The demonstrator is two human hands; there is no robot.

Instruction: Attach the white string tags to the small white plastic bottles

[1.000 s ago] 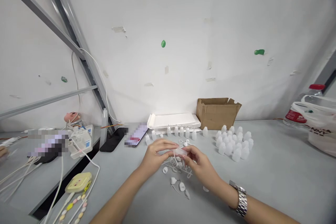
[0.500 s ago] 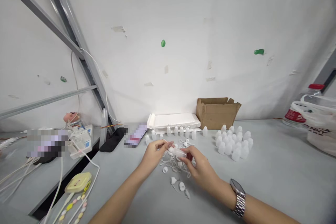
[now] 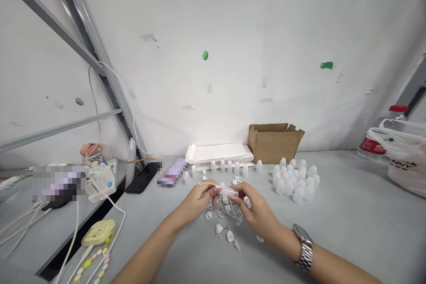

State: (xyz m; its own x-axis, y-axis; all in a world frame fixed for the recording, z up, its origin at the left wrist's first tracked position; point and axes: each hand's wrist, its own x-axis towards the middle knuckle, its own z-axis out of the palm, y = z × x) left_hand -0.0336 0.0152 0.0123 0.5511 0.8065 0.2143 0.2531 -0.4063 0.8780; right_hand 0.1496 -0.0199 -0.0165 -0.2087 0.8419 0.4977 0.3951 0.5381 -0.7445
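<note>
The head view is showing the left hand (image 3: 204, 197) pinching one end of a small bottle (image 3: 229, 191), while the right hand (image 3: 251, 206) is gripping the other end between thumb and fingers. The bottle is lying sideways between the two grips, and the left fingertips are hiding its far tip.

Slipping seems the main risk — the smooth, rounded wall could be turning in the right fingertips if the two hands were twisting unevenly. Too hard a squeeze might be denting the plastic, which is looking thin. The slim strap (image 3: 208, 183) beside the left grip could be catching on the tangle of white caps and straps (image 3: 227, 208) just below, dragging loose pieces along.

The bottle's wall is looking glossy and see-through; the caps are appearing short and cup-shaped, their straps thin and curling. Beyond the grip, slender-tipped bottles (image 3: 229, 167) are standing in a row. To its right, a cluster of frosted, round-shouldered pieces (image 3: 289, 186) is standing on the matte grey table (image 3: 346, 213).
</note>
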